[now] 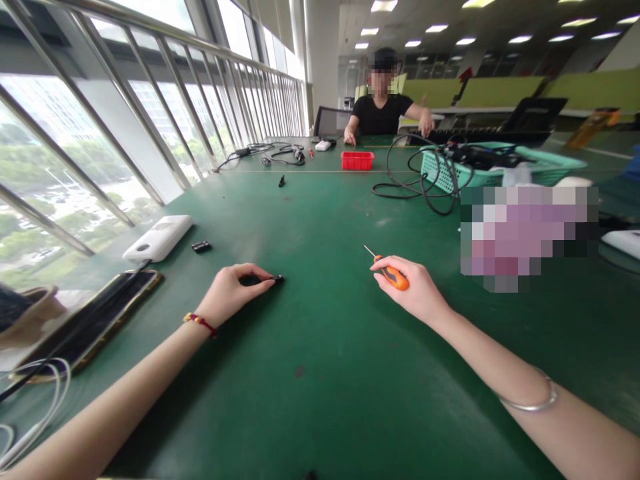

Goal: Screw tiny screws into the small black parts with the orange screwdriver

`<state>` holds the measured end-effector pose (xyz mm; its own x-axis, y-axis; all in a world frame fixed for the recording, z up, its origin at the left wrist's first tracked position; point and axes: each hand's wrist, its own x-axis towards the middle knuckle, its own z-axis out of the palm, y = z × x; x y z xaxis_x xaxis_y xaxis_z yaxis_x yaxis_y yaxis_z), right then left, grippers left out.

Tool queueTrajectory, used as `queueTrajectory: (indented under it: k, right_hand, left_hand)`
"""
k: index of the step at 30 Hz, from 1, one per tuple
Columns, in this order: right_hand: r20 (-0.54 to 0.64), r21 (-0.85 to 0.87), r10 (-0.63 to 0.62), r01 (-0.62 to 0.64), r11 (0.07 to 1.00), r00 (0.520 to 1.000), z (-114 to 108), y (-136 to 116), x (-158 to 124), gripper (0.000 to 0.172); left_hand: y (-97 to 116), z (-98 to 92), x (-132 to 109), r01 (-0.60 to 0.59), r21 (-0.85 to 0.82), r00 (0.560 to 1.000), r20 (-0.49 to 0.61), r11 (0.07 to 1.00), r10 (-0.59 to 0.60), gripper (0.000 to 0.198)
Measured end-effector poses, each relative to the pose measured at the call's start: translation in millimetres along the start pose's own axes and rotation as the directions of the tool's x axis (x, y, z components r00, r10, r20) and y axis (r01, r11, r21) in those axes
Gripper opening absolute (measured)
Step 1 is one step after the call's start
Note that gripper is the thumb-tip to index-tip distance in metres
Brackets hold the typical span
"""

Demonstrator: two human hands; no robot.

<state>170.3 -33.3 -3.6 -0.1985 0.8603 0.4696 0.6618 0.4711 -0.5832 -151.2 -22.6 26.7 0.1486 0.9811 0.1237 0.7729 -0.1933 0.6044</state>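
Observation:
My left hand (233, 292) rests on the green table (325, 373) with its fingertips pinched on a small black part (278, 278) lying on the surface. My right hand (413, 288) is closed round the orange handle of a small screwdriver (390, 272), whose thin metal tip points up and to the left, away from the black part. The two hands are about a hand's width apart. A red cord bracelet sits on my left wrist and a silver bangle on my right forearm.
A white power bank (159, 238), a small black block (201, 247) and a dark phone-like tray (95, 320) lie at the left. Farther off are a red bin (357, 160), black cables (420, 180) and a teal basket (500, 170). A person in black (383, 110) sits at the far end.

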Motion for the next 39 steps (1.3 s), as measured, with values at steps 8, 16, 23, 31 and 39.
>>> queueTrajectory:
  k: [8, 16, 23, 31, 39]
  right_hand:
    - [0.116, 0.032, -0.008, 0.004, 0.999, 0.993, 2.7, -16.0, -4.6, 0.011]
    - [0.182, -0.033, -0.024, 0.031, 0.999, 0.983, 3.3, -11.1, -4.2, 0.010]
    - [0.207, -0.076, -0.029, 0.046, 0.996, 0.978, 5.3, -9.7, -4.4, 0.009]
    - [0.213, -0.107, -0.047, 0.071, 0.992, 0.976, 3.1, -12.1, -3.9, 0.008]
    - [-0.062, 0.083, 0.043, -0.038, 0.996, 0.997, -13.5, -22.7, -2.7, 0.026]
  left_hand:
    - [81.9, 84.1, 19.5, -0.340, -0.162, 0.924, 0.124, 0.926, 0.361, 0.007]
    - [86.7, 94.4, 20.7, -0.387, -0.175, 0.915, 0.052, 0.905, 0.401, 0.003]
    - [88.1, 92.9, 19.5, -0.382, -0.165, 0.916, 0.060, 0.909, 0.396, 0.003]
    - [87.1, 92.8, 19.0, -0.375, -0.164, 0.921, 0.046, 0.912, 0.387, 0.004]
    - [85.6, 95.1, 19.1, -0.359, -0.175, 0.927, 0.047, 0.917, 0.372, 0.004]
